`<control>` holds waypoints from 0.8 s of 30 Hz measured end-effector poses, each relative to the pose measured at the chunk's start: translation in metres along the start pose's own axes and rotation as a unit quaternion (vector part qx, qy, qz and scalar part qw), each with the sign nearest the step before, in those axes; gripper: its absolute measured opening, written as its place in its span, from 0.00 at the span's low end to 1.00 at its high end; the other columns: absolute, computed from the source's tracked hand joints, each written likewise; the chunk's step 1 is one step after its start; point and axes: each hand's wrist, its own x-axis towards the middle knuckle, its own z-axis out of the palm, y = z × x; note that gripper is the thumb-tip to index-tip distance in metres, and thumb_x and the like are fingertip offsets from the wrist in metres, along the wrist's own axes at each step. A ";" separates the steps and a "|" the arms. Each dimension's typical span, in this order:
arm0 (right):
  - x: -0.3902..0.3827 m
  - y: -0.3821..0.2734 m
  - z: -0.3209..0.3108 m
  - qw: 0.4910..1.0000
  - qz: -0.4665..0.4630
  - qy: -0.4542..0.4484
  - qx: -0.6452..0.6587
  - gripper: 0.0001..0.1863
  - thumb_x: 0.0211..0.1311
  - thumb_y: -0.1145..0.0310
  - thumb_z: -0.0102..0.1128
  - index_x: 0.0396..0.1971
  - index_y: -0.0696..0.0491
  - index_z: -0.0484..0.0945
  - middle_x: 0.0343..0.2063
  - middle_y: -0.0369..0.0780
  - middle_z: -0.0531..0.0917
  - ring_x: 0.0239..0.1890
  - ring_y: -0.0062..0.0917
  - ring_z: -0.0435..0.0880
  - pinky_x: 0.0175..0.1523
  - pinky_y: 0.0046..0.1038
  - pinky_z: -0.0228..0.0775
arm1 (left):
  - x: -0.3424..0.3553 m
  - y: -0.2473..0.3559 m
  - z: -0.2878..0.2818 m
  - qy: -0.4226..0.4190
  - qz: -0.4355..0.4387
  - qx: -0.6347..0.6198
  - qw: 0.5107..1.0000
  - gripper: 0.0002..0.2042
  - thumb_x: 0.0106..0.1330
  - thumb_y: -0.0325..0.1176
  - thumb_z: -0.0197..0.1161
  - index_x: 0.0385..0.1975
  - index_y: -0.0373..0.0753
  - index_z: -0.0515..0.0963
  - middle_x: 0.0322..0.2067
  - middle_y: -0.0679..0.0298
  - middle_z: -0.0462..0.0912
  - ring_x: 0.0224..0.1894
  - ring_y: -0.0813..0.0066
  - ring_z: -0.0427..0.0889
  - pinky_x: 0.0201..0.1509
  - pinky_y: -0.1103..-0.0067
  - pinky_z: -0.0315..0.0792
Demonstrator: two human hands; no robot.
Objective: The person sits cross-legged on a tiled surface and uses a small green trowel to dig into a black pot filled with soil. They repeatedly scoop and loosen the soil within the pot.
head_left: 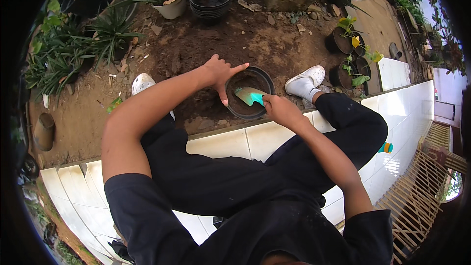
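Between my feet a round black plant pot (pixel 269 79) stands on the soil, with brown soil inside it. My left hand (pixel 222 74) is at the pot's left rim, thumb and index finger stretched wide apart along it. In my right hand (pixel 283 111) is a small trowel (pixel 249 95) with a turquoise part near the grip, the fingers wrapped round its handle. The trowel's blade points left into the pot, over or on the soil; how deep it sits I cannot tell. My right fist hides most of the handle.
Nested black pots (pixel 211 0) and a white pot (pixel 172 7) with a spiky plant stand at the far side. Potted plants with yellow leaves (pixel 355 41) are at the right. I sit on a white tiled ledge (pixel 221 146). A bamboo bench (pixel 409 196) stands at the lower right.
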 end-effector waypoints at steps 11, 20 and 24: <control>0.001 -0.008 -0.005 0.999 0.006 -0.014 -0.040 0.15 0.71 0.64 0.51 0.50 0.52 0.81 0.32 0.53 0.86 0.41 0.51 0.86 0.49 0.50 0.76 | 0.001 0.001 0.000 -0.012 -0.014 0.012 1.000 0.77 0.30 0.71 0.80 0.80 0.55 0.33 0.55 0.53 0.82 0.60 0.55 0.79 0.62 0.60 0.64; 0.002 -0.009 -0.001 0.997 0.037 0.033 -0.061 0.14 0.72 0.62 0.51 0.45 0.54 0.81 0.32 0.53 0.86 0.39 0.50 0.86 0.45 0.50 0.76 | 0.007 -0.002 0.009 0.003 -0.005 0.029 1.000 0.78 0.29 0.76 0.77 0.80 0.55 0.32 0.51 0.54 0.84 0.56 0.58 0.82 0.56 0.65 0.64; -0.010 -0.034 -0.029 0.992 0.102 -0.065 -0.033 0.16 0.73 0.63 0.47 0.50 0.52 0.82 0.34 0.54 0.87 0.38 0.47 0.89 0.48 0.48 0.78 | -0.005 0.000 0.005 -0.014 -0.015 0.002 1.000 0.77 0.30 0.71 0.80 0.80 0.55 0.33 0.55 0.53 0.82 0.60 0.56 0.79 0.61 0.61 0.64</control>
